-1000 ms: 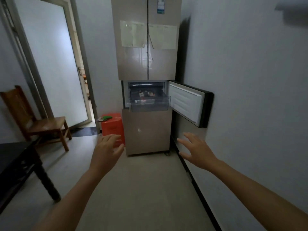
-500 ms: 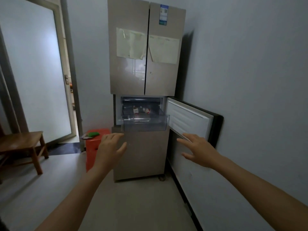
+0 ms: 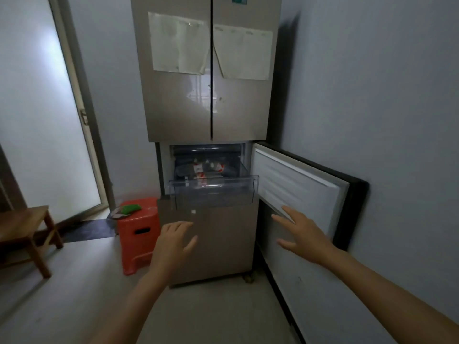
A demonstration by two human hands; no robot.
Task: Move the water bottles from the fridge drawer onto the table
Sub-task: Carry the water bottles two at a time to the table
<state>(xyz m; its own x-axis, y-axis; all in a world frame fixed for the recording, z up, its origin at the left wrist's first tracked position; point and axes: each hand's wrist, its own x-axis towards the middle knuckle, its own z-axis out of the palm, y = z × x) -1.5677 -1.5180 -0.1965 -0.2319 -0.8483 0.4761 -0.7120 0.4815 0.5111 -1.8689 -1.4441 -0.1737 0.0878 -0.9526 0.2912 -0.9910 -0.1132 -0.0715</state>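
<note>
1. Water bottles (image 3: 207, 168) lie on their sides in the pulled-out fridge drawer (image 3: 213, 194), roughly left-to-right.
2. That's up and beyond both hands.
3. Left hand (image 3: 173, 242), fingers spread and empty, is just below the drawer. Right hand (image 3: 303, 234), same, is off right, so left's nearer, I'd say.

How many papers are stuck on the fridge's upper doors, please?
2: the left paper on the left upper door, the right paper on the right upper door; each looks creased, so overlapping sheets may be hidden.

Two hands (image 3: 173, 244) (image 3: 305, 234), one fridge drawer (image 3: 213, 194), one stool (image 3: 139, 234)
</note>
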